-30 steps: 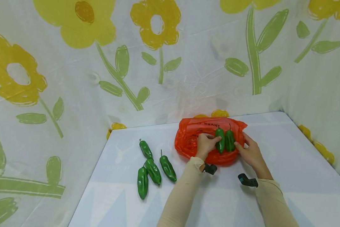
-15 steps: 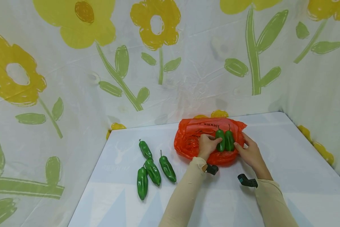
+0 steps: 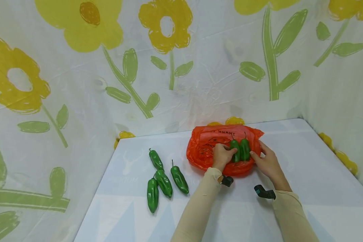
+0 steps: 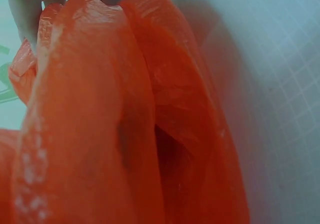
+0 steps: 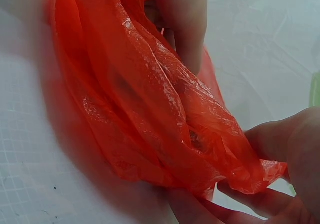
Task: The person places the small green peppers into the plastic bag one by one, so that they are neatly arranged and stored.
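A crumpled red plastic bag (image 3: 201, 161) lies open on the table with its printed inside showing. Two green chili peppers rest at its right side, a left one (image 3: 235, 148) and a right one (image 3: 245, 150), their stems pointing away. My left hand (image 3: 222, 156) reaches in at the bag's mouth and holds the left pepper, thumb across its lower part; its other fingers are mostly hidden. My right hand (image 3: 269, 164) grips the bag's right edge, its thumb beside the right pepper. In the right wrist view, the right thumb and fingers (image 5: 272, 139) pinch the red film.
Several green peppers (image 3: 164, 183) lie in a loose group on the white table (image 3: 126, 188), left of the bag. A flower-printed curtain (image 3: 199, 101) hangs behind the table and along both sides.
My left hand has shifted slightly right, and the pepper it holds sits a little deeper and more upright beside the other one. My right hand keeps its grip on the bag's edge.
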### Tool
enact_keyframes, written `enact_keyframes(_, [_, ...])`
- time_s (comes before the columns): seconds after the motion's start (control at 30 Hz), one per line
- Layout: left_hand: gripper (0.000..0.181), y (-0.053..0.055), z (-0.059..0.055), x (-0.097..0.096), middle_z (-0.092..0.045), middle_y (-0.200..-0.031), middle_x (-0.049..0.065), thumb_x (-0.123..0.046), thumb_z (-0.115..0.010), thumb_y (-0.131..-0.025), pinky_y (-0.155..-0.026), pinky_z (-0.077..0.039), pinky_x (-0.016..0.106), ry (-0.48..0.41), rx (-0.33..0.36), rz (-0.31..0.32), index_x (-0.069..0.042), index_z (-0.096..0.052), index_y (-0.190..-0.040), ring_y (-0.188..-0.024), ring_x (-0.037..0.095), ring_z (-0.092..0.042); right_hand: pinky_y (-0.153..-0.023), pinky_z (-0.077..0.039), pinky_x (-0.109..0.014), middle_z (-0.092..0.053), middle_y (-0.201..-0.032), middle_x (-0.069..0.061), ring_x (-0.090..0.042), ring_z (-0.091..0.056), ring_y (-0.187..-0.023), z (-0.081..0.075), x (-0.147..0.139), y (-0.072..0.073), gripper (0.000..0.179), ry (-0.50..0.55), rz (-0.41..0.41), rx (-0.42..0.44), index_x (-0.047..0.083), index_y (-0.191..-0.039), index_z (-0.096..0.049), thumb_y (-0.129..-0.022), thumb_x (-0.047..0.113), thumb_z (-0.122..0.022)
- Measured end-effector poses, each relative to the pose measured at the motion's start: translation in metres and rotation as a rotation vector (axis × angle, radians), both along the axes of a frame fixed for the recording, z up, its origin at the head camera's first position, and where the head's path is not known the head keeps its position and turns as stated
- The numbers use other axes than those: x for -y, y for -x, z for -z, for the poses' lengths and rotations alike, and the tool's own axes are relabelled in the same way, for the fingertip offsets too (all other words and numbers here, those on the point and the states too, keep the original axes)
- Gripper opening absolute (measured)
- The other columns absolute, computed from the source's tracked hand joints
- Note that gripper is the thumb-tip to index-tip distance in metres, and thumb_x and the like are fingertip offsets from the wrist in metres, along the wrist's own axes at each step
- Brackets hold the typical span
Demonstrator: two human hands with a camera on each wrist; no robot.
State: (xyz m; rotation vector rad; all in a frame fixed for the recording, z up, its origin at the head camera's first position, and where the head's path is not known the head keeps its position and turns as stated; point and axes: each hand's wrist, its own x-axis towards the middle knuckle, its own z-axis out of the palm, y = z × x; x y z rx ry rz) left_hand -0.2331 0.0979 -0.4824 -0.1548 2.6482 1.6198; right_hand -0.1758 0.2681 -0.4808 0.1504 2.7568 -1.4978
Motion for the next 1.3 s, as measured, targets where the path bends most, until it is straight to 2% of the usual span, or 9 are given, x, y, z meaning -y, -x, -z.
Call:
enact_keyframes(0.37, [0.028, 0.001, 0.001, -0.003, -0.079, -0.094, 0.011, -0.022, -0.089, -0.082, -0.077, -0.065, 0.036, 0.018, -0.009, -0.007, 0.001, -0.08, -0.095, -0.089, 0.021, -0.074, -0.104, -0.049, -0.061, -0.031, -0.163, -0.034, -0.056, -0.038, -0.145, 0.001, 0.0, 0.002, 0.072, 0.0, 0.003, 0.016, 0.006, -0.166, -0.014, -0.109, 0.028, -0.052])
enact_keyframes(0.63, [0.036, -0.001, -0.002, 0.0, -0.078, -0.103, 0.013, -0.027, -0.088, -0.084, -0.084, -0.064, 0.039, 0.017, 0.023, 0.019, 0.002, -0.079, -0.103, -0.095, 0.023, -0.073, -0.109, -0.043, -0.067, -0.03, -0.163, -0.035, -0.057, -0.033, -0.147, 0.002, 0.001, 0.001, 0.072, -0.002, 0.0, 0.015, 0.006, -0.165, -0.014, -0.109, 0.028, -0.052])
enact_keyframes(0.83, [0.045, -0.001, -0.011, 0.003, -0.076, -0.114, 0.012, -0.035, -0.086, -0.085, -0.091, -0.062, 0.039, 0.088, 0.004, 0.059, 0.001, -0.077, -0.111, -0.106, 0.025, -0.071, -0.109, -0.043, -0.068, -0.031, -0.162, -0.034, -0.057, -0.032, -0.147, 0.0, 0.001, -0.001, 0.071, -0.008, -0.001, 0.012, 0.005, -0.165, -0.014, -0.109, 0.027, -0.052])
enact_keyframes(1.03, [0.046, -0.006, -0.024, 0.008, -0.075, -0.119, 0.008, -0.036, -0.083, -0.089, -0.096, -0.06, 0.039, 0.144, -0.011, 0.089, -0.003, -0.076, -0.119, -0.111, 0.024, -0.07, -0.107, -0.045, -0.065, -0.03, -0.162, -0.035, -0.057, -0.034, -0.146, -0.002, 0.0, -0.001, 0.072, -0.011, 0.004, 0.016, 0.006, -0.166, -0.014, -0.109, 0.027, -0.052])
enact_keyframes(1.23, [0.042, -0.011, -0.034, 0.018, -0.076, -0.122, 0.008, -0.033, -0.078, -0.093, -0.097, -0.059, 0.037, 0.092, -0.083, 0.162, -0.004, -0.074, -0.123, -0.112, 0.023, -0.07, -0.11, -0.041, -0.069, -0.029, -0.163, -0.034, -0.057, -0.031, -0.148, 0.0, 0.001, 0.0, 0.072, -0.007, 0.011, 0.017, 0.006, -0.166, -0.014, -0.109, 0.027, -0.052])
enact_keyframes(1.3, [0.041, -0.012, -0.037, 0.024, -0.075, -0.121, 0.007, -0.033, -0.077, -0.094, -0.094, -0.059, 0.035, 0.064, -0.099, 0.177, -0.005, -0.074, -0.123, -0.107, 0.021, -0.069, -0.111, -0.039, -0.071, -0.029, -0.164, -0.034, -0.056, -0.03, -0.149, 0.001, 0.001, 0.0, 0.072, -0.004, 0.009, 0.018, 0.006, -0.166, -0.014, -0.109, 0.027, -0.052])
